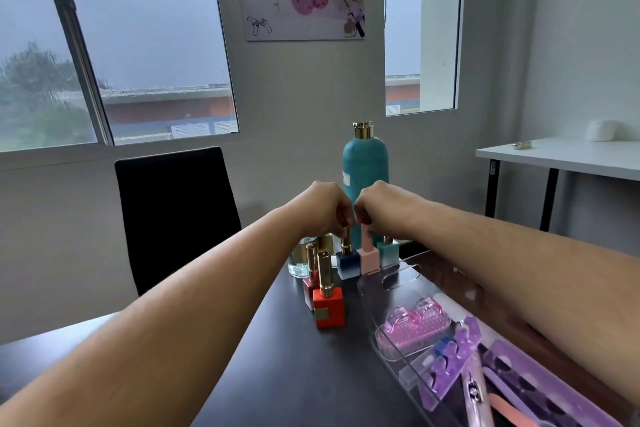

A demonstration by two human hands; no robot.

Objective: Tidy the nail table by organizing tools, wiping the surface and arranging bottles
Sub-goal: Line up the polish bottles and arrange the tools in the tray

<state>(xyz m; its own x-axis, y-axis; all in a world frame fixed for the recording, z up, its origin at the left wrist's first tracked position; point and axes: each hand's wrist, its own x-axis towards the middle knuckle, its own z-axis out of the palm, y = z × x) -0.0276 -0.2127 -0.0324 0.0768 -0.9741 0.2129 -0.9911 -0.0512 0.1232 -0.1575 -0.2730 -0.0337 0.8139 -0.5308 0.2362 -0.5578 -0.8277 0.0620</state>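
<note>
At the far end of the dark table [284, 374], my left hand [325, 208] pinches the gold cap of a dark blue polish bottle [347, 262]. Right beside it, my right hand [379, 210] grips the cap of a pink polish bottle [369, 258]. A teal polish bottle [387, 251] stands next to the pink one, partly hidden by my right hand. Both held bottles stand upright on the table. Nearer me stand a red-orange polish bottle [329, 305] and a darker red one [311, 284] behind it. A tall teal bottle [365, 156] with a gold cap rises behind my hands.
A clear acrylic tray [398, 291] at the right holds a pink nail brush [414, 326], purple toe separators [450, 360], nail files and a purple case [540, 388]. A clear glass bottle [299, 262] stands left of the polishes. A black chair [176, 215] faces the table; a white side table [568, 156] stands at right.
</note>
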